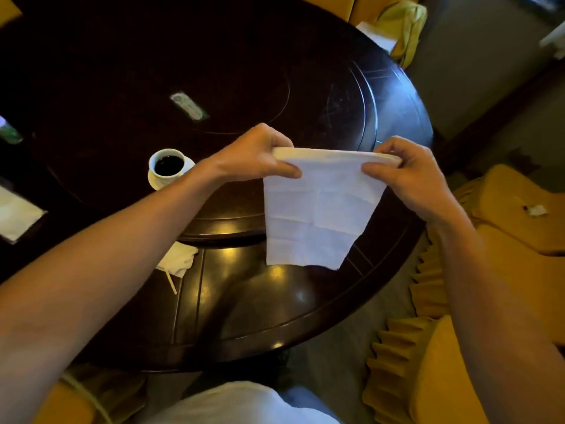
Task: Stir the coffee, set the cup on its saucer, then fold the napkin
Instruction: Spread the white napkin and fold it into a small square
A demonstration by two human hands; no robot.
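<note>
A white napkin [312, 209] hangs in the air over the near part of the dark round table [275, 301], folded over along its top edge. My left hand [256, 154] pinches its top left corner and my right hand [409, 175] pinches its top right corner. To the left, a white cup [166, 165] of black coffee stands on its white saucer [154, 182], apart from both hands. A thin stirrer stick [171, 283] lies on the table beside a crumpled white wrapper [180, 260].
A raised turntable [336, 96] fills the table's middle, with a small packet [189, 107] lying on it. Another white napkin [15, 214] lies at the far left. Yellow-covered chairs [458, 362] stand close on the right, with a small scrap [535, 209] on one seat.
</note>
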